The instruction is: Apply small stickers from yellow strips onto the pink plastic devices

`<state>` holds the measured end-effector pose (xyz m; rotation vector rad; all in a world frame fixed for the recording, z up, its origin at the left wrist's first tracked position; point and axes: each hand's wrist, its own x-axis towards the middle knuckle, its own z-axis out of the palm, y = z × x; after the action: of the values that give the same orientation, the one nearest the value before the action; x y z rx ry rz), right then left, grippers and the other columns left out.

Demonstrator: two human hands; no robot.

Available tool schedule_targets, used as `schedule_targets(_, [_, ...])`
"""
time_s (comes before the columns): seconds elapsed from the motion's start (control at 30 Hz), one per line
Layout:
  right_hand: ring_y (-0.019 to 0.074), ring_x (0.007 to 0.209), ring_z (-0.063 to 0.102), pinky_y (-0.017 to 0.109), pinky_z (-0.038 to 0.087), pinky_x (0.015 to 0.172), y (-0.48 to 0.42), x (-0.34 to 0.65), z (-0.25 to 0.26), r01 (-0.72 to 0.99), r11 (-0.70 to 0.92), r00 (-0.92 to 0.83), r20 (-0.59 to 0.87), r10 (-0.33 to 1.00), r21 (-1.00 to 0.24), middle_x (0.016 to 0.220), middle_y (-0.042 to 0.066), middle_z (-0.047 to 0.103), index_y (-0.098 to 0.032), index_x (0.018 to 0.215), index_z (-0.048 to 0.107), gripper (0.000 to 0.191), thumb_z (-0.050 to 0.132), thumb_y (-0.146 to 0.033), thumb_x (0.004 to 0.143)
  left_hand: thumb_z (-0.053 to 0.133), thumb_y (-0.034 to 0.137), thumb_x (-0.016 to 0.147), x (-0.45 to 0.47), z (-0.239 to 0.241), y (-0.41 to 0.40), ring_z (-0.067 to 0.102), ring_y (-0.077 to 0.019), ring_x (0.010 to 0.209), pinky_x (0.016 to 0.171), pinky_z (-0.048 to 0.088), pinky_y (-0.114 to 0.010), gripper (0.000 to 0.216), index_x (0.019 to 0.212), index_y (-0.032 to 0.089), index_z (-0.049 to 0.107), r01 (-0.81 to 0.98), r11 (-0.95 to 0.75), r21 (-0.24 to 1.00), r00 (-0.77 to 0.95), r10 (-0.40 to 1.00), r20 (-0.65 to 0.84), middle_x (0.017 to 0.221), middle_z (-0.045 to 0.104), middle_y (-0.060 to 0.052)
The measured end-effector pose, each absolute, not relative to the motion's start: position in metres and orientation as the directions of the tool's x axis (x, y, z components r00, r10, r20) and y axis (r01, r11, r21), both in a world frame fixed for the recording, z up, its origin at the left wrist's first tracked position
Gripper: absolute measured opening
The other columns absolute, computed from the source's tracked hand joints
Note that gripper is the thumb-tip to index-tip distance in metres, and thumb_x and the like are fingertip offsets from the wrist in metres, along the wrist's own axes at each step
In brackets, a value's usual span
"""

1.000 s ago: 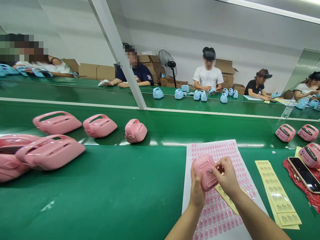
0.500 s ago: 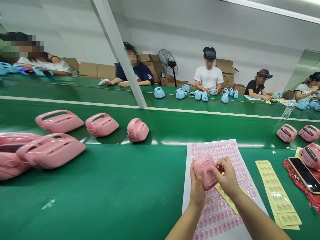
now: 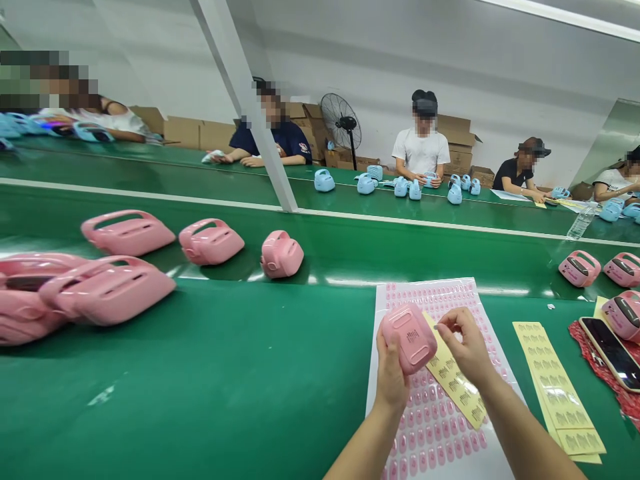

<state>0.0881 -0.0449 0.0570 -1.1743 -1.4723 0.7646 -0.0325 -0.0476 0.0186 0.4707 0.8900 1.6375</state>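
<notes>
My left hand [image 3: 393,373] is wrapped round a pink plastic device [image 3: 409,339] with rounded corners, held up and tilted toward me. Its facing side has two raised oblong bars and a small patch of dark printed lines between them. Just to the right of it, my right hand [image 3: 465,343] is in a pinch, apart from the device; a tiny dark speck shows at the fingertips, too small to name. Beneath both hands lie a yellow strip of printed labels [image 3: 456,383] and a white sheet of pink oval stickers [image 3: 440,453].
Several pink devices with handles [image 3: 213,243] stand to the left, more [image 3: 580,269] at the right. More yellow label strips [image 3: 557,380] and a phone [image 3: 613,350] on red wrap lie right. Across the green bench, people [image 3: 421,150] sit by blue devices [image 3: 325,180]; a slanted white post [image 3: 245,107] stands between.
My right hand has drawn off the device's face to the right, uncovering the printed patch. The device has turned slightly in my left hand. More of the label strip beneath now shows.
</notes>
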Motion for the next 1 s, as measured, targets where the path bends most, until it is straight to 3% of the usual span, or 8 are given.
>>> schedule_targets(0.17, [0.0186,0.071,0.051,0.034,0.040,0.066,-0.033,0.114,0.030,0.424,0.058,0.001,0.065,0.998,-0.904,0.074,0.002,0.052,-0.021,0.058,0.059,0.008,0.060,-0.025,0.064,0.065,0.060,0.058,-0.036,0.019,-0.042,0.056,-0.0208,0.090,0.074,0.046,-0.030,0.058,0.101,0.023,0.055,-0.725,-0.046,0.688,-0.259,0.943,-0.211,0.092,0.061,-0.001])
schedule_targets(0.27, [0.0212,0.073,0.050,0.036,0.040,0.067,-0.032,0.114,0.005,0.489,0.008,0.012,0.015,1.000,-0.872,0.074,0.004,0.052,-0.021,0.055,0.060,0.007,0.062,-0.021,0.062,0.067,0.058,0.057,-0.036,0.019,-0.040,0.056,-0.0193,0.087,0.071,0.046,-0.029,0.056,0.099,0.024,0.055,-0.750,-0.034,0.661,-0.258,0.935,-0.245,0.087,0.061,0.000])
schedule_targets(0.43, [0.0212,0.072,0.049,0.035,0.041,0.066,-0.032,0.101,-0.022,0.609,0.185,0.014,0.243,0.970,-0.772,0.071,0.004,0.050,-0.022,0.056,0.059,0.014,0.058,-0.010,0.063,0.068,0.058,0.055,-0.034,0.019,-0.042,0.056,-0.0192,0.089,0.071,0.046,-0.027,0.061,0.103,0.023,0.053,-0.737,-0.033,0.675,-0.244,0.944,-0.221,0.091,0.059,-0.001])
schedule_targets(0.57, [0.0221,0.074,0.051,0.036,0.044,0.064,-0.032,0.100,-0.012,0.721,0.345,-0.068,0.434,0.898,-0.601,0.080,0.007,0.051,-0.021,0.080,0.060,0.017,0.052,-0.010,0.070,0.067,0.057,0.059,-0.032,0.019,-0.046,0.055,-0.0215,0.095,0.070,0.048,-0.028,0.065,0.111,0.025,0.047,-0.676,-0.045,0.736,-0.248,0.954,-0.170,0.100,0.057,-0.003])
schedule_targets(0.73, [0.0206,0.084,0.052,0.036,0.049,0.071,-0.044,0.093,0.027,0.676,0.632,-0.213,0.720,0.660,-0.379,0.091,0.009,0.050,-0.019,0.102,0.050,0.021,0.048,-0.020,0.081,0.071,0.052,0.057,-0.030,0.016,-0.049,0.051,-0.0249,0.105,0.078,0.047,-0.032,0.072,0.117,0.027,0.041,-0.632,-0.024,0.775,-0.271,0.943,-0.192,0.112,0.051,-0.006])
schedule_targets(0.87, [0.0181,0.078,0.053,0.030,0.051,0.063,-0.050,0.084,0.040,0.628,0.761,-0.378,0.792,0.479,-0.161,0.087,0.008,0.052,-0.019,0.101,0.049,0.019,0.051,-0.021,0.082,0.069,0.053,0.059,-0.030,0.015,-0.051,0.053,-0.0224,0.099,0.075,0.047,-0.030,0.074,0.120,0.027,0.037,-0.627,-0.021,0.779,-0.271,0.943,-0.193,0.109,0.050,-0.006])
schedule_targets(1.0, [0.0165,0.070,0.052,0.027,0.049,0.056,-0.047,0.082,0.040,0.645,0.758,-0.392,0.810,0.436,-0.095,0.081,0.007,0.054,-0.019,0.095,0.051,0.013,0.049,-0.018,0.083,0.069,0.050,0.060,-0.029,0.016,-0.052,0.056,-0.0206,0.092,0.069,0.047,-0.028,0.073,0.121,0.027,0.036,-0.629,-0.018,0.777,-0.273,0.941,-0.200,0.107,0.051,-0.006])
